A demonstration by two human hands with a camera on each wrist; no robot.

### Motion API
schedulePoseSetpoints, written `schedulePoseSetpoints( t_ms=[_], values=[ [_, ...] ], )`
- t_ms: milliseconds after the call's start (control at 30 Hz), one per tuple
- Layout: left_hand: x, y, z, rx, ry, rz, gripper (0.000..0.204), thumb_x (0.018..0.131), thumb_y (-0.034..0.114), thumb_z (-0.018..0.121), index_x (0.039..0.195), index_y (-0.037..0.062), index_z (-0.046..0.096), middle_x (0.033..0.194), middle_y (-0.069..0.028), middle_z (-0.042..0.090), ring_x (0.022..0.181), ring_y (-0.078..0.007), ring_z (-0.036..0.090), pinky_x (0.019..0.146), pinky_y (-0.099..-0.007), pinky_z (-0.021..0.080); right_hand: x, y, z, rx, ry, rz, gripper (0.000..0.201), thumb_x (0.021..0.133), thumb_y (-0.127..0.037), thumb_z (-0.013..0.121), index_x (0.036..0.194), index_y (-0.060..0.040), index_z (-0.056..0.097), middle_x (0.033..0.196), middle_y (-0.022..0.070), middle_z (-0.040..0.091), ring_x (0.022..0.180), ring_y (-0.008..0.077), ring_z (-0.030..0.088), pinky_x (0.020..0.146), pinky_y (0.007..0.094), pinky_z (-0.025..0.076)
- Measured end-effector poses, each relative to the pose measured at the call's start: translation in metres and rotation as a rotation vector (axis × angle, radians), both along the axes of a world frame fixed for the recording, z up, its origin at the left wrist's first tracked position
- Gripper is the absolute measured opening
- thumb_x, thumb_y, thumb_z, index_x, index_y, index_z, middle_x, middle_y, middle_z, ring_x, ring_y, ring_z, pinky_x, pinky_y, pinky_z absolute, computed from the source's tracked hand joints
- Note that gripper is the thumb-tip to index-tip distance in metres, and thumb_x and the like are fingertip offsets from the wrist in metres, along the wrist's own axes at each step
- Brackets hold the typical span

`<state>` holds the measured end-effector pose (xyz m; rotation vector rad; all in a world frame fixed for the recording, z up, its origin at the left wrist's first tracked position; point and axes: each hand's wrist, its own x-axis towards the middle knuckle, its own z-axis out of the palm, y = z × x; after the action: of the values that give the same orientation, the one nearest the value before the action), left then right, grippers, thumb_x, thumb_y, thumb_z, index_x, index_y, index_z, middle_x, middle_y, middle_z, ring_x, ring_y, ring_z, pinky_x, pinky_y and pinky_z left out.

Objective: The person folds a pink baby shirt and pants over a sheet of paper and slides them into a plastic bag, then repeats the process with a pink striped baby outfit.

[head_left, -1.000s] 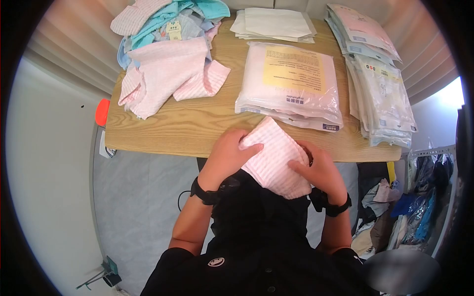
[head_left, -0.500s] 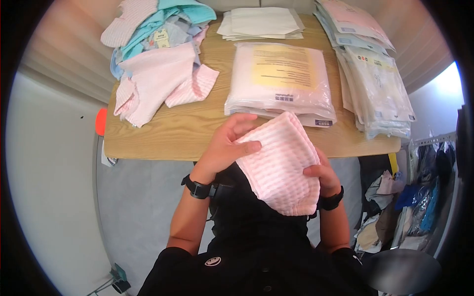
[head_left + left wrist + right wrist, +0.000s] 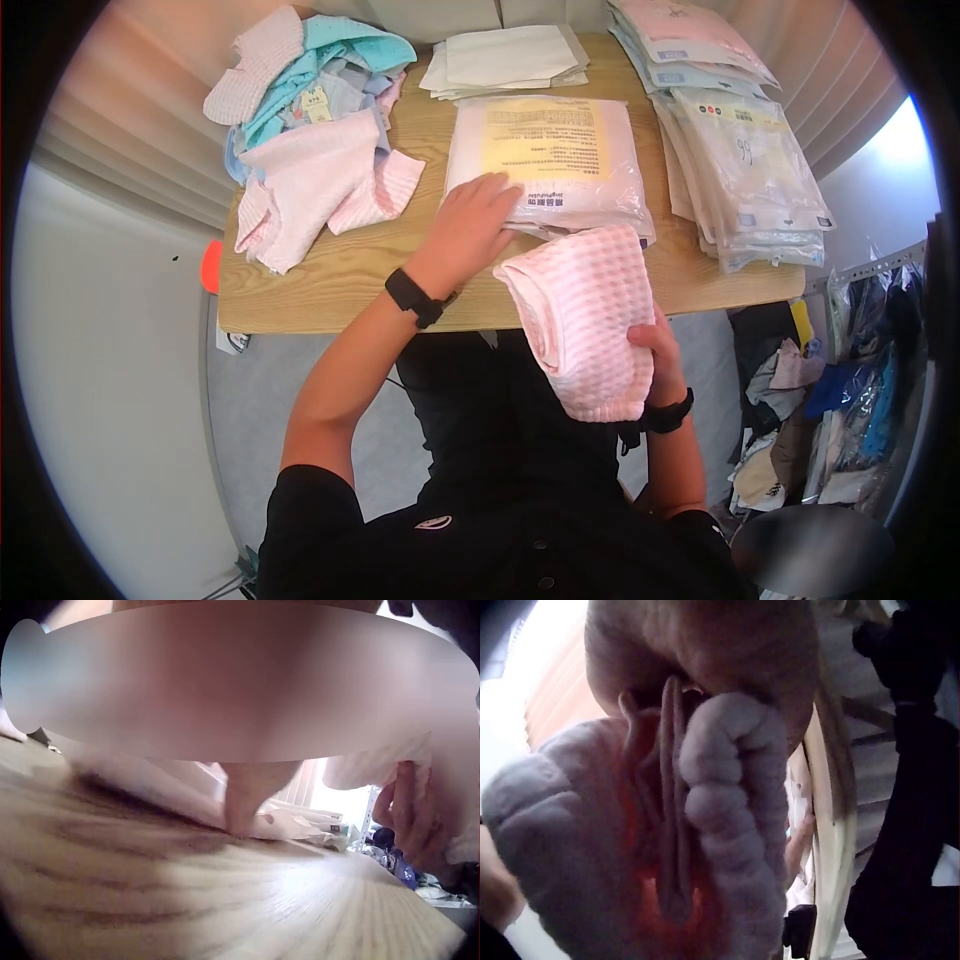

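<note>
A folded pink-and-white striped cloth [image 3: 590,320] hangs over the table's front edge, gripped at its right side by the right hand [image 3: 660,358], thumb on top. In the right wrist view its thick folded layers [image 3: 727,787] run up into the hand [image 3: 697,652]. The left hand [image 3: 472,228] rests with extended fingers on the near left corner of a clear plastic package [image 3: 570,195] with a yellow label. Much of the left wrist view is blurred; part of that hand [image 3: 255,791] shows above the wood.
Pink, teal and grey garments [image 3: 320,150] are heaped at the table's left. White sheets [image 3: 510,57] lie at the back. Bagged garments [image 3: 750,170] are stacked on the right. A rack with clothes [image 3: 850,380] stands beyond the table's right side.
The left hand has let go of the striped cloth and moved up and left onto the plastic package. The cloth, in the right hand alone, has turned and its left side has opened out.
</note>
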<state>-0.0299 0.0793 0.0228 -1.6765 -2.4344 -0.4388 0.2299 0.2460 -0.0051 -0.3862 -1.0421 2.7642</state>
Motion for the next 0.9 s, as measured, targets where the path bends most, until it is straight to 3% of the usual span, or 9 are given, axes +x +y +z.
schedulePoseSetpoints(
  t_ms=[167,267,367,467,533,600,733,833,900],
  values=[
    [0.001,0.005,0.001,0.053,-0.135,-0.023,0.052,0.088,0.029,0.071,0.135,0.0108,0.057,0.142,-0.019,0.054,0.13,-0.0372,0.053,0.105,-0.0443,0.047,-0.012,0.002,0.007,0.127,0.033,0.033,0.077,0.077,-0.01,0.062,0.148,0.0055,0.038,0.139,0.0172,0.057,0.127,0.0263,0.056,0.11,0.0369,0.042],
    [-0.004,0.004,0.001,-0.035,-0.018,-0.041,0.045,0.091,0.026,0.068,0.133,0.012,0.059,0.138,-0.015,0.058,0.125,-0.035,0.058,0.097,-0.0425,0.051,-0.017,0.002,0.011,0.088,0.039,0.027,0.078,0.076,-0.01,0.062,0.149,0.0053,0.037,0.138,0.0171,0.057,0.126,0.026,0.057,0.11,0.0369,0.043],
    [-0.008,0.005,0.003,0.012,-0.005,-0.097,0.035,0.094,0.024,0.065,0.127,0.0115,0.063,0.124,-0.0119,0.067,0.11,-0.0323,0.066,0.086,-0.04,0.055,-0.017,-0.001,0.011,0.042,0.041,0.033,0.079,0.076,-0.01,0.062,0.149,0.0049,0.036,0.138,0.0172,0.057,0.126,0.0261,0.057,0.11,0.0372,0.043],
    [-0.008,0.008,0.019,0.024,-0.049,-0.09,0.022,0.094,0.019,0.059,0.112,0.01,0.066,0.099,-0.0099,0.071,0.089,-0.0289,0.07,0.071,-0.0413,0.055,-0.019,-0.004,0.011,0.026,0.066,0.018,0.077,0.077,-0.01,0.062,0.149,0.0047,0.036,0.138,0.0173,0.057,0.126,0.0264,0.057,0.108,0.0373,0.045],
    [0.0,0.01,0.043,0.214,-0.086,-0.05,0.02,0.095,0.02,0.063,0.11,0.0084,0.07,0.091,-0.013,0.071,0.081,-0.0311,0.07,0.069,-0.0398,0.055,-0.024,-0.009,0.015,0.019,0.074,-0.012,0.073,0.08,-0.009,0.061,0.148,0.0048,0.038,0.136,0.0175,0.058,0.124,0.0261,0.058,0.106,0.0372,0.047],
    [0.002,0.013,0.058,0.439,-0.066,-0.01,0.017,0.096,0.018,0.065,0.108,0.0077,0.073,0.078,-0.0157,0.069,0.068,-0.0324,0.069,0.061,-0.0391,0.053,-0.031,-0.012,0.011,0.075,-0.026,-0.07,0.067,0.084,-0.008,0.06,0.146,0.0047,0.039,0.135,0.0177,0.058,0.123,0.0253,0.059,0.104,0.037,0.049],
    [0.005,0.011,0.083,0.471,-0.052,0.093,0.017,0.096,0.018,0.066,0.108,0.0099,0.072,0.064,-0.0138,0.065,0.056,-0.0313,0.065,0.053,-0.0383,0.05,-0.034,-0.008,-0.002,0.096,-0.22,-0.063,0.057,0.09,-0.007,0.055,0.144,0.0047,0.039,0.135,0.0183,0.057,0.121,0.0247,0.06,0.101,0.0368,0.051],
    [0.018,0.009,0.085,0.34,0.063,0.156,0.014,0.096,0.018,0.066,0.106,0.0095,0.069,0.066,-0.013,0.066,0.056,-0.0312,0.064,0.053,-0.0376,0.051,-0.032,-0.006,0.009,-0.093,-0.133,0.005,0.06,0.09,-0.009,0.054,0.147,0.0045,0.037,0.138,0.0194,0.055,0.122,0.0272,0.059,0.104,0.0388,0.05],
    [0.024,0.005,0.08,0.279,0.048,0.123,0.012,0.094,0.015,0.067,0.104,0.0088,0.067,0.075,-0.0121,0.068,0.064,-0.0297,0.066,0.055,-0.037,0.051,-0.028,-0.005,0.02,-0.204,-0.137,0.012,0.062,0.091,-0.01,0.053,0.148,0.0046,0.035,0.139,0.0207,0.054,0.122,0.0293,0.06,0.105,0.0405,0.049]
  ],
)
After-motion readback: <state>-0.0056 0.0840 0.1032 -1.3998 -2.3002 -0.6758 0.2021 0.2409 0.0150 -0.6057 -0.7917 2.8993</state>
